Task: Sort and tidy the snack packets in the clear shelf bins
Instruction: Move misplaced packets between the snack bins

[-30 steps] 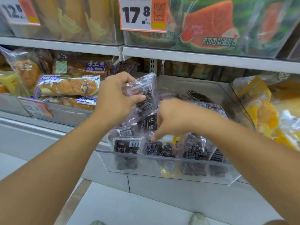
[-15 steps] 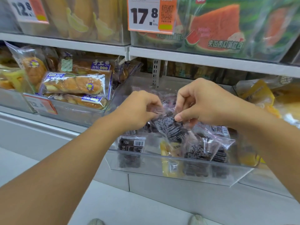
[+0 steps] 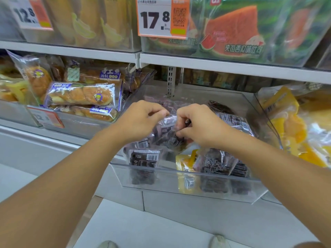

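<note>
Left hand (image 3: 141,120) and right hand (image 3: 198,126), centre frame, both with fingers curled, pinching one clear crinkly packet of dark dried fruit (image 3: 168,135) above the clear plastic shelf bin (image 3: 179,188). In the bin: more dark packets (image 3: 145,160) and a yellow pouch (image 3: 186,172) at the front wall. Left-frame bin (image 3: 84,126): wrapped bread rolls (image 3: 80,94).

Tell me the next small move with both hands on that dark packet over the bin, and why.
Probably lower the dark packet, pinched by the left hand and right hand, upright into the clear bin beside the front packets, which stand upright.
</note>
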`<state>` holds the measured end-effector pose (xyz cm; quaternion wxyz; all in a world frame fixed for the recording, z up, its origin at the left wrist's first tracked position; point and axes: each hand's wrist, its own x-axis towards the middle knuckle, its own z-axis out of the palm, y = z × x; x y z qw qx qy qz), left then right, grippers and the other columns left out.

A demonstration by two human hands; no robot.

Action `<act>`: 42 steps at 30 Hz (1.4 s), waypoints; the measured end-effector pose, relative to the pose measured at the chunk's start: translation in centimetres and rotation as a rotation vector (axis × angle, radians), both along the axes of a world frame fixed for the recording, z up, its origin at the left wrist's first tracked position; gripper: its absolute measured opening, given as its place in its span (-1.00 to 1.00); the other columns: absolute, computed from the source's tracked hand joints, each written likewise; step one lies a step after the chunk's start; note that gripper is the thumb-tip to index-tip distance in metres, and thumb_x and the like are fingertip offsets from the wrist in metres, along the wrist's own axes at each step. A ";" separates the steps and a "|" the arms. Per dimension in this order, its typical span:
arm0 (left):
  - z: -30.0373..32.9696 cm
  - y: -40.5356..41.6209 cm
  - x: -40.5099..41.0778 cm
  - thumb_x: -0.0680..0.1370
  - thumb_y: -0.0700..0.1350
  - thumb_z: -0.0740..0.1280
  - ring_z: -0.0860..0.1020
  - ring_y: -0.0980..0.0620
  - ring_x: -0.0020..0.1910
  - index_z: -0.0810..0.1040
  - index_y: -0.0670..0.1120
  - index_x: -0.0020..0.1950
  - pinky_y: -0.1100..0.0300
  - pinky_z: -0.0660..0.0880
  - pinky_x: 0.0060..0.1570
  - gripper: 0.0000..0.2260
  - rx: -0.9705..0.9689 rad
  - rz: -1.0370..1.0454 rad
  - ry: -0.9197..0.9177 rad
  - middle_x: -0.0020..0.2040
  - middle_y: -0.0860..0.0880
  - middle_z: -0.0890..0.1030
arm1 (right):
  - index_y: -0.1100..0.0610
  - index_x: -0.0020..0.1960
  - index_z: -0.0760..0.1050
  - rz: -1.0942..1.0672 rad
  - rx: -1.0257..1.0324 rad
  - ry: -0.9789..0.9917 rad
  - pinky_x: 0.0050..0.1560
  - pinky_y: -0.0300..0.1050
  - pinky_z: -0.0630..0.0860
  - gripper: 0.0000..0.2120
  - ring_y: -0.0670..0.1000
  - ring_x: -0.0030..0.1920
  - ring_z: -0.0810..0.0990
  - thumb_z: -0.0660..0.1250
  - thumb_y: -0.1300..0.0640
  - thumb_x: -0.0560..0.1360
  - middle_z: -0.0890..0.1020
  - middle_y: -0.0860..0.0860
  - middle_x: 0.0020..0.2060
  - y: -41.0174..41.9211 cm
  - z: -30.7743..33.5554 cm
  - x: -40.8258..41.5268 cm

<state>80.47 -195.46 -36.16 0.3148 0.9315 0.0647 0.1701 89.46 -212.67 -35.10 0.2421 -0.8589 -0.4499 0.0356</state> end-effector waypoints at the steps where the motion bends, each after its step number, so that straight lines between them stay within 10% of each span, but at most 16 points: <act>1: 0.1 -0.3 -0.3 0.61 0.12 0.31 0.60 0.19 -0.05 0.68 0.11 0.04 0.27 0.49 -0.07 -0.81 -0.013 -0.021 0.008 -0.07 0.12 0.69 | 0.06 -0.27 0.45 0.003 -0.054 -0.072 -0.24 -0.02 0.54 -0.74 -0.01 -0.25 0.61 0.48 0.28 0.45 0.60 -0.02 -0.25 0.3 -0.2 -0.2; 5: 0.0 -1.3 -0.9 0.29 0.39 0.48 0.49 0.18 0.07 0.57 0.13 0.11 0.25 0.45 0.10 -0.48 0.305 -0.072 0.103 0.07 0.17 0.53 | 0.04 -0.31 0.34 -0.070 -0.007 -0.143 -0.28 -0.05 0.47 -0.68 -0.03 -0.25 0.56 0.40 0.30 0.47 0.54 -0.02 -0.28 0.9 -0.3 -0.2; 9: 0.0 -2.1 0.0 0.37 0.16 0.58 0.53 -0.05 0.07 0.54 0.01 0.23 -0.07 0.52 0.13 -0.48 0.370 0.105 0.108 0.16 0.00 0.55 | 0.14 -0.24 0.42 -0.144 0.166 0.026 -0.14 0.11 0.63 -0.76 0.05 -0.17 0.64 0.43 0.23 0.53 0.60 0.03 -0.23 0.3 -0.1 0.5; 17: 0.5 -2.7 0.5 0.49 0.15 0.48 0.31 -0.08 0.36 0.53 0.09 0.35 -0.06 0.36 0.24 -0.54 0.556 0.053 0.289 0.37 0.03 0.36 | -0.05 -0.07 0.61 -0.041 -0.439 -0.188 -0.12 -0.01 0.60 -0.48 -0.10 -0.16 0.61 0.48 -0.43 0.20 0.64 -0.15 -0.19 -4.2 6.2 -2.3; 27: 0.4 -2.6 -0.3 0.37 -0.10 0.62 0.46 -0.08 0.24 0.58 0.06 0.08 -0.07 0.46 0.21 -0.64 0.288 0.048 0.188 0.22 0.03 0.49 | -0.03 0.25 0.46 -0.059 -0.778 -0.422 -0.17 -0.02 0.51 -0.27 0.07 -0.05 0.54 0.63 -0.24 0.18 0.46 -0.04 0.07 -4.0 5.1 -4.0; 34: 0.3 -2.1 0.1 0.43 -0.08 0.58 0.50 -0.05 0.32 0.64 0.12 0.23 -0.06 0.47 0.28 -0.61 0.279 0.054 0.167 0.36 0.02 0.54 | -0.04 0.25 0.45 0.070 -0.582 -0.112 -0.17 -0.15 0.51 -0.33 -0.11 -0.10 0.50 0.67 -0.02 0.23 0.51 -0.10 0.01 -3.6 4.2 -3.1; 42: 0.3 -1.9 -2.3 0.39 0.45 0.35 0.16 0.04 0.56 0.18 0.07 0.61 -0.07 0.17 0.53 -0.10 0.424 -0.034 0.219 0.58 0.07 0.21 | 0.26 0.10 0.59 0.037 -0.682 -0.048 -0.31 -0.13 0.37 -0.31 0.11 -0.29 0.52 0.67 -0.14 0.15 0.60 0.12 -0.23 -3.5 3.2 -1.3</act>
